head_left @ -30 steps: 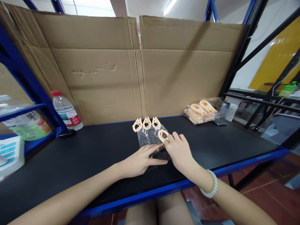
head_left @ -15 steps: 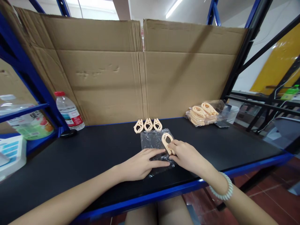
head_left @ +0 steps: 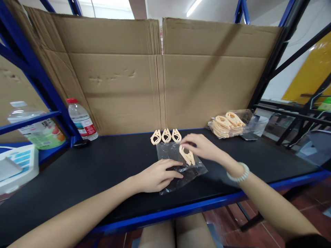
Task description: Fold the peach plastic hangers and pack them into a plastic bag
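Head view. I see the left hand (head_left: 157, 176) lying flat, palm down, on the near-left part of a clear plastic bag (head_left: 181, 165), fingers together and pinning the film to the black table (head_left: 103, 168); it clamps nothing. The right hand (head_left: 200, 146) hovers over the bag's far edge, fingers loosely apart. A peach plastic clip (head_left: 187, 155) lies just under and toward me from those fingertips; whether they touch it, or whether it sits on or inside the film, I cannot tell. The clip's long axis runs diagonally, far-left to near-right. The right hand is the nearer of the two. Three more clips (head_left: 166, 136) stand in a row just beyond the bag, left of the right hand. A bagged clip stack (head_left: 227, 124) rests well apart at the right; a water bottle (head_left: 82, 120) stands far left.
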`<state>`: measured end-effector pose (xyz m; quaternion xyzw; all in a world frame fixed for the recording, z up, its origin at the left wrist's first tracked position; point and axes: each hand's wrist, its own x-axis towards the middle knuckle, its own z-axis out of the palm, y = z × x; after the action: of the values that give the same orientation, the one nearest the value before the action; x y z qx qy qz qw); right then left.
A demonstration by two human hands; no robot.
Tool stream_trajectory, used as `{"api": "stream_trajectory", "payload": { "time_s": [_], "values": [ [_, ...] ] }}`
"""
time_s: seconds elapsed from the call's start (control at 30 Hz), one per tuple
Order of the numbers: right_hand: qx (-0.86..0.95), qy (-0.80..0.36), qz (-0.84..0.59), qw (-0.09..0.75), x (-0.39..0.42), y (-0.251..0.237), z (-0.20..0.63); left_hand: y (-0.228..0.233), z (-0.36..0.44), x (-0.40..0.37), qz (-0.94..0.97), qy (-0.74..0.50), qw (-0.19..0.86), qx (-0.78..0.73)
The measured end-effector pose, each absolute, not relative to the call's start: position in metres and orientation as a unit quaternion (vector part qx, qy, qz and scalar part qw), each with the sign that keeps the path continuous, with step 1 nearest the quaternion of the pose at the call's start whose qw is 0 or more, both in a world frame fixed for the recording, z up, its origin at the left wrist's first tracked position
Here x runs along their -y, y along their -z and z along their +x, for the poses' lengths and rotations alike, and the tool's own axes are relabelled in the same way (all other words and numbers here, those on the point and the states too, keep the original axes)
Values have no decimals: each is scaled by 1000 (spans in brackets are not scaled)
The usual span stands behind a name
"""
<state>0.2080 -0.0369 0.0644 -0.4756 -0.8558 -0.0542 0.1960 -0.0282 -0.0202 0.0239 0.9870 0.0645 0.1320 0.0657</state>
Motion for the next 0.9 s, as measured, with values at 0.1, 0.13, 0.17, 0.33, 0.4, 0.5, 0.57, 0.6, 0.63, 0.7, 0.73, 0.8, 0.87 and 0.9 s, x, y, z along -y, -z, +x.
{"api": "stream_trajectory", "payload": {
  "time_s": [0.1, 0.13, 0.17, 0.33, 0.4, 0.5, 0.57, 0.6, 0.63, 0.7, 0.73, 0.8, 0.87, 0.9],
  "values": [
    [842, 146, -509, 99, -21, -63, 211, -23, -28, 19, 983, -154, 65, -76],
    [841, 162, -513, 50, -39, -59, 212, -23, -28, 19, 982, -162, 64, -79],
    [846, 159, -507, 28, -55, -54, 212, -23, -29, 18, 980, -168, 62, -82],
    [853, 150, -501, -15, -93, -39, 223, -21, -31, 20, 983, -162, 22, -82],
    [846, 145, -512, -22, -94, -39, 235, -20, -31, 21, 984, -159, 5, -80],
    [833, 112, -540, -41, -86, -43, 259, -18, -30, 22, 982, -169, 5, -78],
    [827, 83, -554, -51, -75, -45, 275, -18, -29, 22, 981, -175, 10, -82],
    [826, 72, -558, -50, -67, -45, 283, -18, -29, 22, 980, -176, 10, -87],
    [826, 64, -559, -46, -59, -45, 290, -17, -28, 21, 980, -177, 8, -93],
    [827, 61, -558, -26, -39, -44, 303, -16, -27, 21, 978, -179, 1, -103],
    [828, 66, -557, -8, -28, -44, 308, -15, -27, 21, 977, -182, -2, -106],
    [829, 93, -548, 68, -4, -42, 315, -13, -26, 21, 975, -194, 0, -110],
    [825, 130, -524, 166, 22, -42, 315, -12, -25, 21, 971, -215, 10, -108],
    [822, 145, -509, 209, 36, -43, 312, -11, -25, 22, 967, -230, 18, -106]
  ]
}}
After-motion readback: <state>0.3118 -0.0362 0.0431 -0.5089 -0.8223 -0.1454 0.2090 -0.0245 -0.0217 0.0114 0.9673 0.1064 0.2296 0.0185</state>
